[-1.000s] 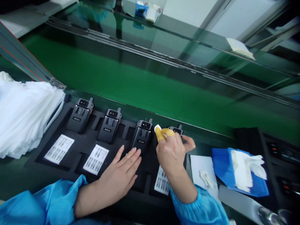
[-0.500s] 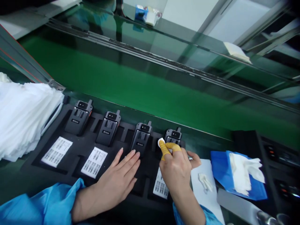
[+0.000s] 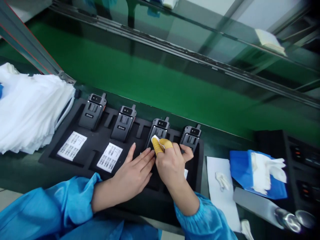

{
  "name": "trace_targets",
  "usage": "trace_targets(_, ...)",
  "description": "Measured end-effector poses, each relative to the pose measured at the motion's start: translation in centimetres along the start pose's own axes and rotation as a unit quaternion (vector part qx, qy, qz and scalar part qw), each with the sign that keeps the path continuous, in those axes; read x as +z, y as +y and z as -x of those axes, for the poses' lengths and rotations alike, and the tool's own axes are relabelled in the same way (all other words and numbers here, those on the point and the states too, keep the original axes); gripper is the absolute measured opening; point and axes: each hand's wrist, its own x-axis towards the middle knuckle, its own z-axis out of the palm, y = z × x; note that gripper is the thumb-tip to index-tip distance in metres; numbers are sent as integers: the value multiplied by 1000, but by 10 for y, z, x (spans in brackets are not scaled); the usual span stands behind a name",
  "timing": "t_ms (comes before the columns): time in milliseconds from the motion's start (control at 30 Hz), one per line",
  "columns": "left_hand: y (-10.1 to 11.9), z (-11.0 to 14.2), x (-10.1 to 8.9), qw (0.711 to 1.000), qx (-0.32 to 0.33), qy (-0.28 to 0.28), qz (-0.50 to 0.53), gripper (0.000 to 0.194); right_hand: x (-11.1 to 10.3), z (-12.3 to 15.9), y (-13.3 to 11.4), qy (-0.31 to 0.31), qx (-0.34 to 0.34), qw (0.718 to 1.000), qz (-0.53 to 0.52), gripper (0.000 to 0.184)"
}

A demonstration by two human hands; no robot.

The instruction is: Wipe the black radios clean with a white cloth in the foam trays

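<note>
Green surface [image 3: 150, 90] behind, dark foam tray [image 3: 46, 158] in front; head view, both hands at the third handheld [image 3: 159, 130].

Four handhelds sit backs up in the tray's far row, third from left partly covered by the right hand [image 3: 172, 163]; cutouts presumably keep them spaced and stop sliding. Right hand pinches a small white wipe [image 3: 154, 137] between two fingers in yellow finger cots [image 3: 157, 146], on or just over that unit's back; contact unclear. Cots likely keep skin off the wipe. Left hand [image 3: 131, 180] grips nothing: fingers straight, laid flat by the unit's lower end, probably to steady unit or tray; can't tell which it presses. Barcode labels [image 3: 109, 157] lie in near-row pockets, probably to stay paired with the units above.
</note>
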Motion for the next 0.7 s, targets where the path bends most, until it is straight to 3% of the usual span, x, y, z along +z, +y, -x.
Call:
trace_targets(167,2,3,0,1000,2,-14,0,36,-2,13,14,-4,24,998,55,23)
trace_targets(367,-5,24,-28,1000,-16,5,5,34,-16,25,29,-3,54,995,81,18)
trace_targets(533,-43,47,-48,997,-49,3,-51,34,-14,-9,14,28,16,997,63,17)
trace_targets(700,-68,52,-48,996,-65,1,-60,36,6,-59,-17,55,-28,998,31,21)
